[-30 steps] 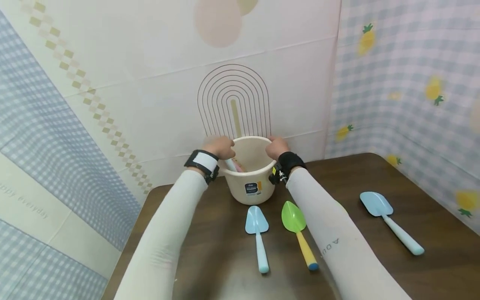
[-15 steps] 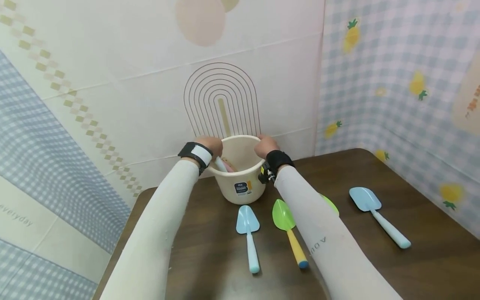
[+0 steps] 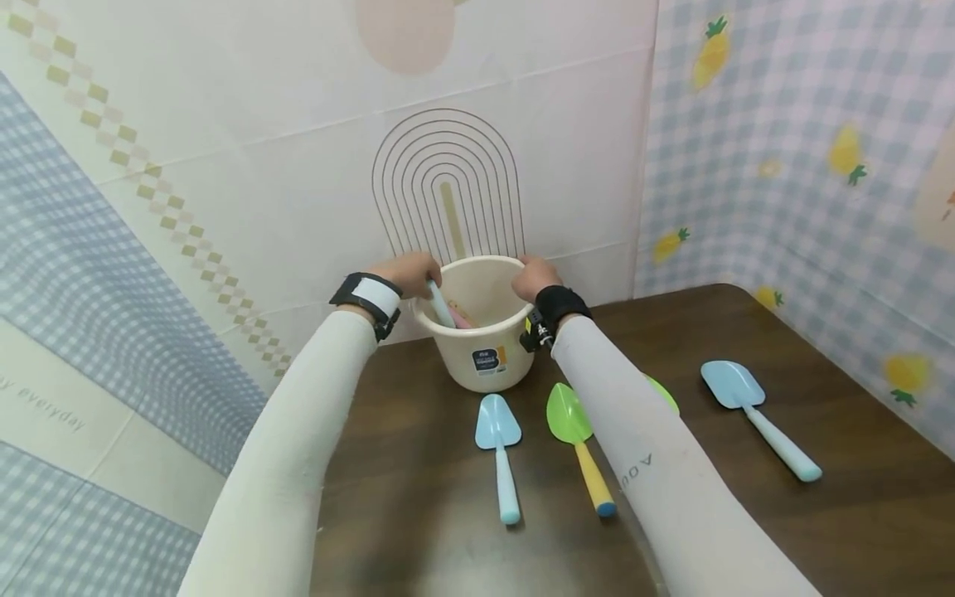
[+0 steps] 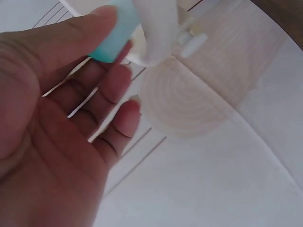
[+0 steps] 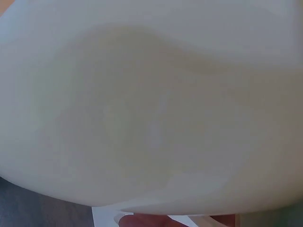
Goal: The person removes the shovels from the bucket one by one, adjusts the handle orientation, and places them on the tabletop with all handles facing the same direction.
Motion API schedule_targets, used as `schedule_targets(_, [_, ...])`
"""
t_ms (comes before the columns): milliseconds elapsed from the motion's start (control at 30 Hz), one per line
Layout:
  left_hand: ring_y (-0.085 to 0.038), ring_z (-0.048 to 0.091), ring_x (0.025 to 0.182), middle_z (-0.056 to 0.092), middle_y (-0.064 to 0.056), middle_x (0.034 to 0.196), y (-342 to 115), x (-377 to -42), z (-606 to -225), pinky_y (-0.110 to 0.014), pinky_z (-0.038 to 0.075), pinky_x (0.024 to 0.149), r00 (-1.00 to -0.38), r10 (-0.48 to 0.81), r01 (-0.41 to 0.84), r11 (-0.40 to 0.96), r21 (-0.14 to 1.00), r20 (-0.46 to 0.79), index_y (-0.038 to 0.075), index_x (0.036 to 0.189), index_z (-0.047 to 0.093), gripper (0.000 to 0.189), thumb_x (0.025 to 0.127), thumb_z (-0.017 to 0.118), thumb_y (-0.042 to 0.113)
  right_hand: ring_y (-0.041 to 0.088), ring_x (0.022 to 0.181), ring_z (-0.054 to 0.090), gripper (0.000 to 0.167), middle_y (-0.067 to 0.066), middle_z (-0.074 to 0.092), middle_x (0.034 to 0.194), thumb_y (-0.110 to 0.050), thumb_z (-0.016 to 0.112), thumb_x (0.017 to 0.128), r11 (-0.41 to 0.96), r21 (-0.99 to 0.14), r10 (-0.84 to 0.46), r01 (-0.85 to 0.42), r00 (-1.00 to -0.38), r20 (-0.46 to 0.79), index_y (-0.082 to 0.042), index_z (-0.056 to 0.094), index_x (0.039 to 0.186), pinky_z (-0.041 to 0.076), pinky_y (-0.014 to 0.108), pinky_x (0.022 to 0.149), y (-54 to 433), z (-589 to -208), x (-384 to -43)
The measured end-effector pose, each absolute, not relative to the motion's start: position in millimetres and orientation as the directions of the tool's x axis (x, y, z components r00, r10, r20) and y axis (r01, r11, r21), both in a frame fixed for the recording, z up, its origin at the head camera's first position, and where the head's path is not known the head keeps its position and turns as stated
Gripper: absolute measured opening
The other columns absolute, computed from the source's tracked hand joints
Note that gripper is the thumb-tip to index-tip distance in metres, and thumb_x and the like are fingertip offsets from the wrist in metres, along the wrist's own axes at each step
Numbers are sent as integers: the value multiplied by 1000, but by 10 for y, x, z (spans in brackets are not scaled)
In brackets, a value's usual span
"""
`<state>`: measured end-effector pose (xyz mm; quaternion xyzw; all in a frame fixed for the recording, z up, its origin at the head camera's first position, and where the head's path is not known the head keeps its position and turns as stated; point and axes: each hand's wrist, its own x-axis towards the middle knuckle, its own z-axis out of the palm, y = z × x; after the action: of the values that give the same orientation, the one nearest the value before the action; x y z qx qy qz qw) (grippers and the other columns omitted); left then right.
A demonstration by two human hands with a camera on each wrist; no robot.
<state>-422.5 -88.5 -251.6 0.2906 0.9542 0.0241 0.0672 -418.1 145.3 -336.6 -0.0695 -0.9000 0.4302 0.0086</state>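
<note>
Bucket (image 3: 462,356) work, this was: handling the blue handle (image 3: 440,304) at its mouth looked like the step in hand, though whether going in or coming out I couldn't tell. Next, I judged, called for a firm pinch, a steady bucket and care around the rim.

Nearest, the left sleeve (image 3: 291,464) and right sleeve (image 3: 642,423) stretched over the brown table (image 3: 395,514). Between them, a blue trowel (image 3: 502,456), blade toward the bucket! Beside it, a green trowel (image 3: 584,456) with a yellow handle; a green edge (image 3: 664,394) peeked past the right sleeve; well apart, on the right, another blue trowel (image 3: 761,424).

Farther back, the bucket stood upright near the table's far edge: cream, round, dark label (image 3: 485,361) in front. Left hand (image 3: 412,272) by its rim, thumb and forefinger clamped on that smooth, leaning handle, something pink (image 3: 459,315) beside it, lower parts hidden. Right hand (image 3: 535,278) gripped the opposite rim. Behind everything, a pale wall sheet (image 3: 313,215) with an arch pattern.
</note>
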Motion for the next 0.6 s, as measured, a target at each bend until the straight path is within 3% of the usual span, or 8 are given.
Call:
schedule_targets(167, [-36,63,121,67,-22,130,-1069,-4232,-2484,-49,52,106,-810,585,571,804,164,-46,-4,126,69,29,98,66,3,35,127,58,60,18,55,149,-7,47,99,628,-768,125,122,-991,-56,-12,41,159,48,48,111,1440,-3332,-4164])
schedule_targets(333, [-34,65,116,69,-21,128,-1285,-4128,-2432,-48,53,102,-791,609,608,771,187,58,-4,125,69,28,99,67,6,35,127,58,60,18,56,148,-6,48,98,639,-761,108,110,-993,-53,-12,43,157,48,49,111,1427,-3367,-4189])
schedule_targets(600, [-35,64,110,70,-20,120,-1512,-3870,-2285,-49,53,98,-701,661,699,711,73,267,-2,126,68,30,99,69,11,36,127,58,60,20,56,147,-6,48,96,658,-750,88,69,-996,-14,-7,44,156,48,49,112,1503,-3405,-4255])
